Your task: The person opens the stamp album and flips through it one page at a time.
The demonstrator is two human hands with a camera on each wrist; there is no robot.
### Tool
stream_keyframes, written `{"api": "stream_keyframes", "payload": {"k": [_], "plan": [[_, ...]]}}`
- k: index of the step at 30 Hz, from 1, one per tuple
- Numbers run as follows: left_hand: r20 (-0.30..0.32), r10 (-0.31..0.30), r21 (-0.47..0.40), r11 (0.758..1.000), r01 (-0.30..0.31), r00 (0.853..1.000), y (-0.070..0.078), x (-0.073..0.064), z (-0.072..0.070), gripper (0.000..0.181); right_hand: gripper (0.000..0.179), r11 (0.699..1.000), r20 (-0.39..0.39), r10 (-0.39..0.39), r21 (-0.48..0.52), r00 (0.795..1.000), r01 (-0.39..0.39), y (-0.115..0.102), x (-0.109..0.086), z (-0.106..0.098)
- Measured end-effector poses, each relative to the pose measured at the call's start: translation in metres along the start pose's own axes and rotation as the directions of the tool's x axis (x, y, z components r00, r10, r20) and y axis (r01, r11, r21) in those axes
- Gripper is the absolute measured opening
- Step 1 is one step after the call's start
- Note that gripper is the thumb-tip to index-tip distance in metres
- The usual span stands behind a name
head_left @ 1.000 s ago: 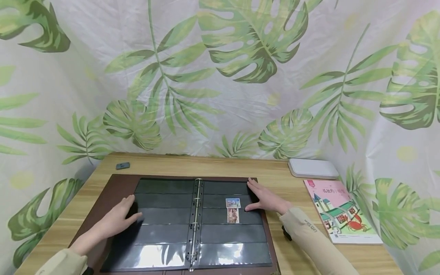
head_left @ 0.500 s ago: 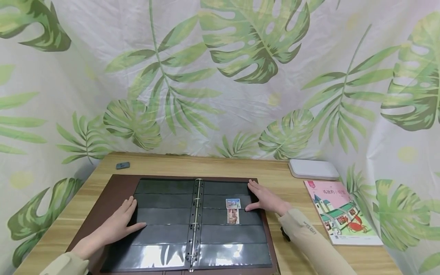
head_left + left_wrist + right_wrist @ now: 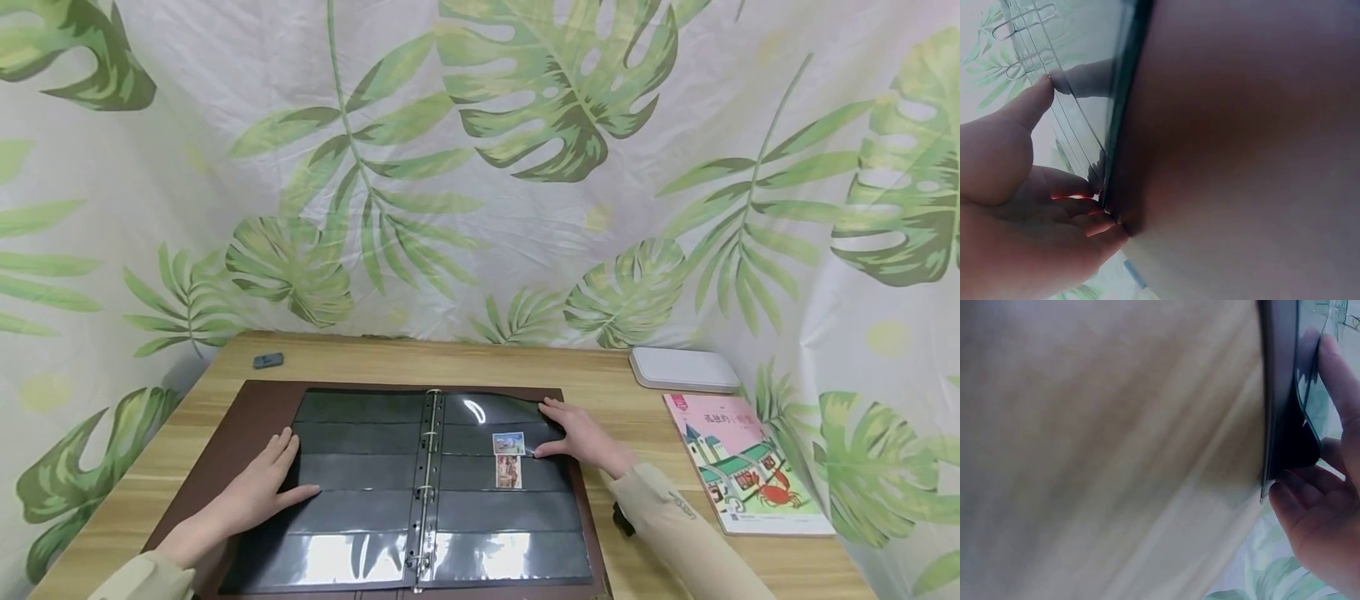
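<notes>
A ring-bound stamp album [image 3: 255, 404] with a brown cover lies open, its black pocket pages spread on both sides of the metal rings. Two stamps, one bluish [image 3: 508, 443] and one reddish-brown [image 3: 508, 472], show on the right page [image 3: 517, 508]. My right hand [image 3: 581, 435] pinches that page's outer edge near the far corner, thumb on top; in the right wrist view the page edge [image 3: 1311, 434] bends up from the cover. My left hand [image 3: 251, 487] rests with extended fingers at the left page's [image 3: 352, 471] outer edge, its thumb touching the page.
On the wooden table [image 3: 450, 356], a small dark grey object [image 3: 268, 361] lies at the far left. A white case [image 3: 684, 368] stands at the far right, with a pink picture book [image 3: 750, 467] in front. A leaf-patterned curtain [image 3: 480, 183] hangs behind the table.
My left hand has slid slightly right onto the left page and then stayed. The right page's far edge has lifted into a bend at my right hand, with a fresh glare on it.
</notes>
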State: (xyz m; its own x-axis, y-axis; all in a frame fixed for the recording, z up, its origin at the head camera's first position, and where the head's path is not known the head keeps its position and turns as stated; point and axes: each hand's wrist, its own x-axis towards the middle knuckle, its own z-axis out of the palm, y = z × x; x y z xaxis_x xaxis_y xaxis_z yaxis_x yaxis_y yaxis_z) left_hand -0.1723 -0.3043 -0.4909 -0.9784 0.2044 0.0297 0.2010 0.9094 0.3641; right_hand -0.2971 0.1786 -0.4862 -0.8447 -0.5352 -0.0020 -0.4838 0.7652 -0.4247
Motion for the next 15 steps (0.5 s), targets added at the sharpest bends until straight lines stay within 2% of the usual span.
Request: {"api": "stream_keyframes", "payload": {"k": [9,15], "plan": [[-0.009,-0.007,0.018,1.0,0.008,1.0,0.0004,0.0019,-0.0003,0.09,0.082,1.0,-0.086,-0.007,-0.026,0.996,0.005,-0.0049,-0.0007,0.0009],[-0.02,0.001,0.028,1.0,-0.001,1.0,0.0022,0.0015,0.0007,0.089,0.081,0.999,-0.099,-0.042,-0.033,0.994,0.039,-0.0029,-0.0013,-0.0009]]}}
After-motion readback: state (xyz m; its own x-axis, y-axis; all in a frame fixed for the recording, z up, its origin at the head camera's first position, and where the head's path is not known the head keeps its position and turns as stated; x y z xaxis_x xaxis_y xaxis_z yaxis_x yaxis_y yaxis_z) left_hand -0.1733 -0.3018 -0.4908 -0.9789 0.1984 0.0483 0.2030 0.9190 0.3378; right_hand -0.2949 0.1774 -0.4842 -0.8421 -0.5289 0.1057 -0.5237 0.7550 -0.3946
